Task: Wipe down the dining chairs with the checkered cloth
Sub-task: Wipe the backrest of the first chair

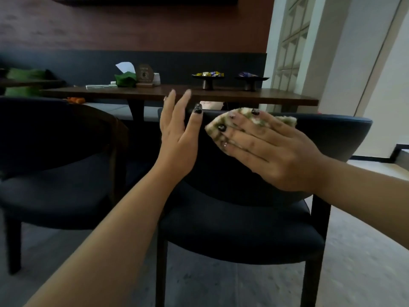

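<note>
Checkered cloth (223, 125), green and cream, lies flat against the inner face of the near chair's backrest, at about one o'clock from frame centre, just under the top edge. Left-hand dining chair (55, 173): dark upholstered, curved back, at nine o'clock, standing beside the near one and apart from it. Left hand (177, 131): at centre, fingers straight and together, thumb lying against the left end of the near backrest, palm turned rightward, holding nothing. Near dining chair (243, 222): dark seat and curved backrest, dark legs, filling centre to four o'clock. Right hand (270, 149): at two o'clock, fingers spread flat, pressing the cloth onto the backrest; cloth edges show past the fingertips. Wooden table (221, 96): beyond both chairs, at twelve o'clock. On it, left to right: green tissue box (125, 79) with a white tissue standing up, small round sign (145, 74), two dark pedestal dishes (207, 79) holding wrapped sweets.
</note>
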Available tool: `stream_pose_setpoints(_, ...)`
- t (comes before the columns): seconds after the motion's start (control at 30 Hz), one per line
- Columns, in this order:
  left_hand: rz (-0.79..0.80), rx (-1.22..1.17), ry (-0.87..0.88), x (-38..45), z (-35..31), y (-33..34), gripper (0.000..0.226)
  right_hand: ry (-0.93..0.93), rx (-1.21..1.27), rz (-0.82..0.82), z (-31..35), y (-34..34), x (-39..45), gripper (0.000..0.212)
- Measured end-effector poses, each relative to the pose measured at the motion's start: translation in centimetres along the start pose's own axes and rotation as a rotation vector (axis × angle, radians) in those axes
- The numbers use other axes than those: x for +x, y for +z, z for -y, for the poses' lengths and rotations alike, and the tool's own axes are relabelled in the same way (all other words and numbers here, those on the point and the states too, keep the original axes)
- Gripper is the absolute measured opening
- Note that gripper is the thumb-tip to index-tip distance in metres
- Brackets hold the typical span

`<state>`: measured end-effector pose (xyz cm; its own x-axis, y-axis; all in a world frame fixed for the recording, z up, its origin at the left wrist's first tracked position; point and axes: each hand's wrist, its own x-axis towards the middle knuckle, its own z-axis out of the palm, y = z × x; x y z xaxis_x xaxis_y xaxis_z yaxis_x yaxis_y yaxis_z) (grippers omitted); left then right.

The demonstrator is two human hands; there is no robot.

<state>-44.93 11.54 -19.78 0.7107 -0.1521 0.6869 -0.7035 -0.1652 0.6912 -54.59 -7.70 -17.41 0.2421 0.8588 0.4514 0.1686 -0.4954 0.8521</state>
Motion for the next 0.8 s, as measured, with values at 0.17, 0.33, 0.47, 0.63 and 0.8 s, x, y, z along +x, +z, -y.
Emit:
stream_pose_setpoints(0.17,-0.101,-0.432,-0.603,-2.2,1.1,1.9,0.120,-0.104,0.041,0.065,1.4,1.0,-1.2,0.029)
stream_pose_setpoints(0.33,0.028,-0.627,-0.939,-4.6,3.8,2.3,0.158,-0.178,0.082,0.163,3.8,2.4,-2.9,0.030)
stream_pose_setpoints(0.47,0.081,-0.714,-0.984,-5.7,4.5,2.3,0.135,-0.216,0.116,0.172,4.2,2.6,-3.5,0.033)
stream_pose_setpoints(0.63,-0.089,-1.018,-1.147,-7.4,6.6,1.6,0.099,-0.300,0.117,0.281,5.4,2.2,-3.1,0.033)
stream_pose_setpoints(0.8,-0.053,-1.155,-1.159,-8.4,8.7,0.7,0.086,-0.068,0.086,0.153,3.0,1.5,0.5,0.031)
